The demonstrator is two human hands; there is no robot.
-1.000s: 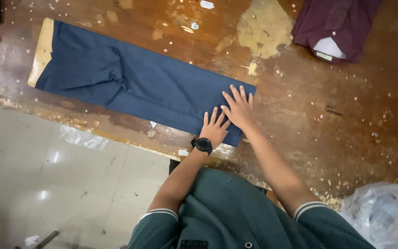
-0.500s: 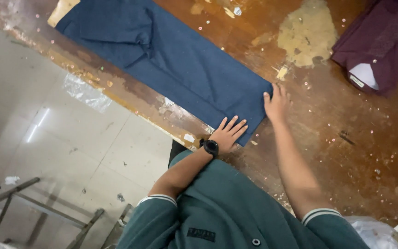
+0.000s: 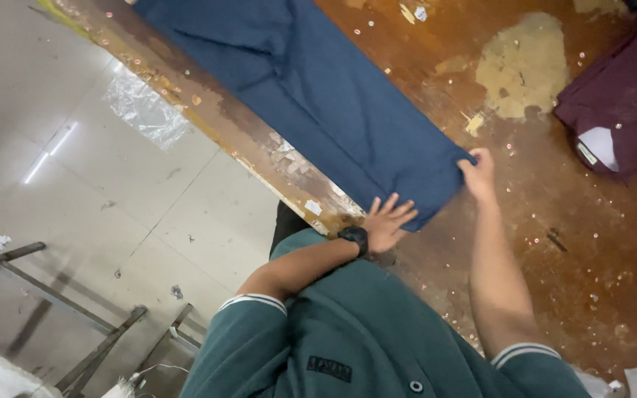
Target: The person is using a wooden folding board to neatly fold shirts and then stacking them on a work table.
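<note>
A folded navy blue garment (image 3: 318,96) lies stretched along a worn brown wooden table (image 3: 554,243). My left hand (image 3: 386,221), with a black watch on the wrist, lies flat with fingers spread on the garment's near corner by the table's edge. My right hand (image 3: 478,175) pinches the garment's far near-end corner between its fingers. Both arms come out of a green shirt with striped sleeve cuffs.
A folded maroon garment (image 3: 621,110) with a white label lies at the table's right. A pale worn patch (image 3: 521,63) marks the tabletop. Left of the table is a light tiled floor with a clear plastic sheet (image 3: 145,107) and a metal frame (image 3: 60,302).
The view has swung and tilted. My right hand slid from lying flat beside the left hand to the garment's other corner and closed on it. The left hand stays flat.
</note>
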